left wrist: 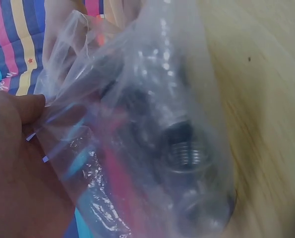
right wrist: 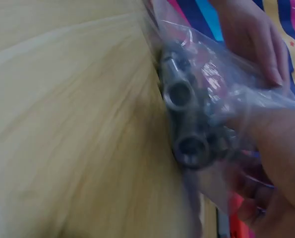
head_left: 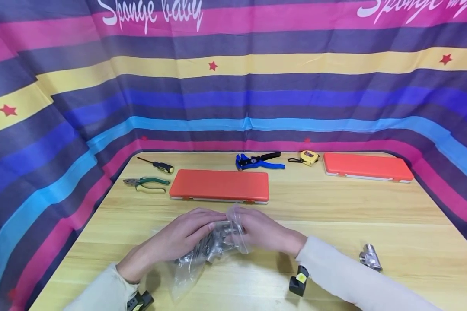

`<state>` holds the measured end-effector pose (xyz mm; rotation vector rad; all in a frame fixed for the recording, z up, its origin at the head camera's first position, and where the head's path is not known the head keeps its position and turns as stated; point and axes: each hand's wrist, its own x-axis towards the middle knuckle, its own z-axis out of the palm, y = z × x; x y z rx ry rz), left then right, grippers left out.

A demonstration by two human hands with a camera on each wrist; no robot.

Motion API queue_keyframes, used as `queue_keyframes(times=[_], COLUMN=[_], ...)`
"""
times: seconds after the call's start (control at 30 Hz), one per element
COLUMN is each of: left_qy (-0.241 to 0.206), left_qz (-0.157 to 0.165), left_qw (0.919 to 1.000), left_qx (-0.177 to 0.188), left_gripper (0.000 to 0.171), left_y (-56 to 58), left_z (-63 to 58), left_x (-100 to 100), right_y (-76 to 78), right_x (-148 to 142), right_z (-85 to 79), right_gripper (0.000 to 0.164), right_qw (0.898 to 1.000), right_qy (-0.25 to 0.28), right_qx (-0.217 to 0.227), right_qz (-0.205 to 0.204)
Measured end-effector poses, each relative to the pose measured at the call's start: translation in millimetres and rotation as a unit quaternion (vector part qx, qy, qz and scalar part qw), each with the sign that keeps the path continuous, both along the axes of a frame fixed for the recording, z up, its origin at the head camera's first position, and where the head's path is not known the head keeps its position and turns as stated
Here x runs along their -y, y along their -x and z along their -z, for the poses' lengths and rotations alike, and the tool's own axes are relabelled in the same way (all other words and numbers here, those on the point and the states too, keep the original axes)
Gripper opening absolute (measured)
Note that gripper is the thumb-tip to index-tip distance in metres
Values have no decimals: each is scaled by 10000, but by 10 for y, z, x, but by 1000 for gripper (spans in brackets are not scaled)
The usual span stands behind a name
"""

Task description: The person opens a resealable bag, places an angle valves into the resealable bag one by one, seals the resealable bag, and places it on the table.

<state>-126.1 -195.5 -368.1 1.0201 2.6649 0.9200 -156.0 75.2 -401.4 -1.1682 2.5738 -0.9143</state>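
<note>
A clear plastic bag of metal pipe fittings lies low over the table between both hands. The left hand pinches the bag's edge between thumb and fingers, plain in the left wrist view. At the bag's mouth is the right hand, its fingers partly behind the plastic; I cannot tell whether they grip a fitting. Round open ends of several fittings show through the plastic in the right wrist view. A single metal tee fitting lies on the table beside the right forearm.
One red-lidded case lies just beyond the hands, another red case at the back right. Along the back are a screwdriver, pliers, blue wire strippers and a yellow tape measure. A striped curtain surrounds the table.
</note>
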Motion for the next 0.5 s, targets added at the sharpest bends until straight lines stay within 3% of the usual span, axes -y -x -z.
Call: queue_keyframes(times=[0.1,0.2,0.33,0.5], left_qy=[-33,-40,-24,-26], left_qz=[5,30,65,76], left_qw=[10000,9999,9999,10000], left_qx=[-37,-97,-148,-57], left_gripper=[40,40,41,42], left_y=[4,9,24,32], left_z=[2,13,31,21], left_x=[4,10,18,41], right_y=[-12,-54,-172,-432], right_x=[-51,-284,-827,-1702], right_z=[-20,-58,-101,-112], right_gripper=[45,37,21,20], right_qw=[9997,9991,9973,9852], right_qy=[224,289,248,143], right_qx=[81,-33,-152,-607], right_qz=[109,301,676,1596])
